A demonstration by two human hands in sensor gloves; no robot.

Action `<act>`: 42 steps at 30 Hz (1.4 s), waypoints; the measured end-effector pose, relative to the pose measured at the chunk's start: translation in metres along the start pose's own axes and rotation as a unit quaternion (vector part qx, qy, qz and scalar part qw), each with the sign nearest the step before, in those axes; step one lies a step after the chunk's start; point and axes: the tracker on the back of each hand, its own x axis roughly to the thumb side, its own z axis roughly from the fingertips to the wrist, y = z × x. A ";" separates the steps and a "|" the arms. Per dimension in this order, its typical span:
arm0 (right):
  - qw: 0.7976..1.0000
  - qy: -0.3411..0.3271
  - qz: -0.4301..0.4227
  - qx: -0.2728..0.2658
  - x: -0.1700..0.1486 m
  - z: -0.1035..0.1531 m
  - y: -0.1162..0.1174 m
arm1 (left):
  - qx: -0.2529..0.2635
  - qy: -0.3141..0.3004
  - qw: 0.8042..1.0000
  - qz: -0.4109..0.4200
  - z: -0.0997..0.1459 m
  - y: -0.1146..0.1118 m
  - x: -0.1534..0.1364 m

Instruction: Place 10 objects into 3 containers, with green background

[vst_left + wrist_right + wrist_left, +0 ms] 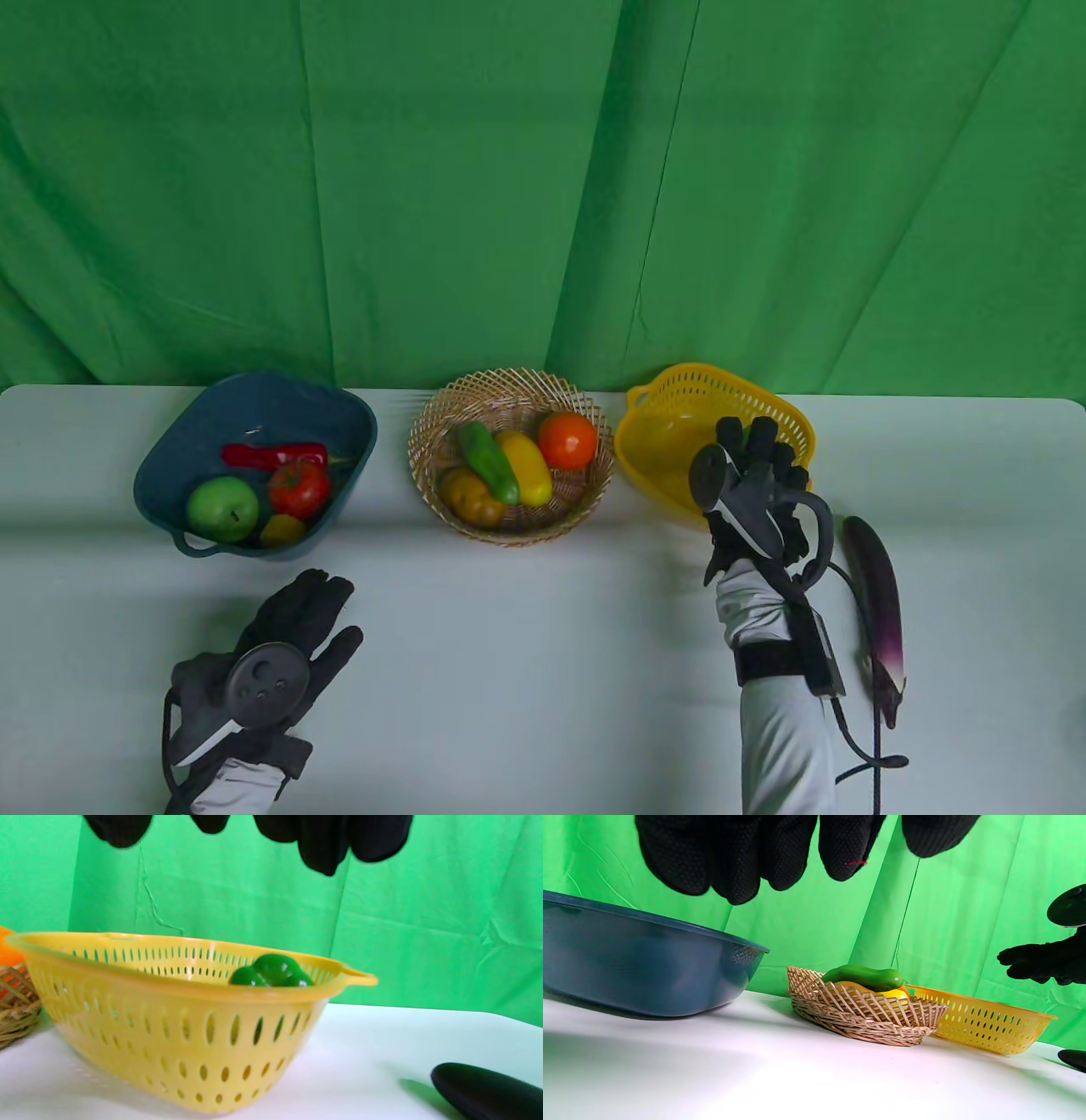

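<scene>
A green pepper lies inside the yellow basket at the back right. My right hand hovers over that basket, its fingers spread above the pepper and apart from it, holding nothing. A purple eggplant lies on the table to the right of my right wrist. My left hand rests flat and empty on the table in front of the blue basin.
The blue basin holds a red chili, a green apple, a tomato and a small yellow item. The wicker basket holds a cucumber, a yellow pepper, an orange tomato and a brown potato.
</scene>
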 end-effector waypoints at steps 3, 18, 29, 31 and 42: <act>1.000 0.004 -0.019 -0.007 -0.010 0.010 -0.006 | 0.000 -0.004 1.000 0.001 0.000 0.000 0.001; 0.998 0.023 -0.055 -0.028 -0.066 0.065 0.000 | 0.001 -0.023 1.000 0.006 0.001 -0.003 0.008; 0.998 0.057 -0.038 -0.004 -0.114 0.106 0.025 | 0.004 -0.037 0.999 0.008 0.002 -0.004 0.013; 0.997 0.066 -0.039 0.005 -0.120 0.111 0.031 | 0.004 -0.040 0.999 0.008 0.002 -0.005 0.014; 0.986 0.141 -0.051 0.074 -0.162 0.129 0.070 | 0.007 -0.047 0.999 0.007 0.003 -0.005 0.017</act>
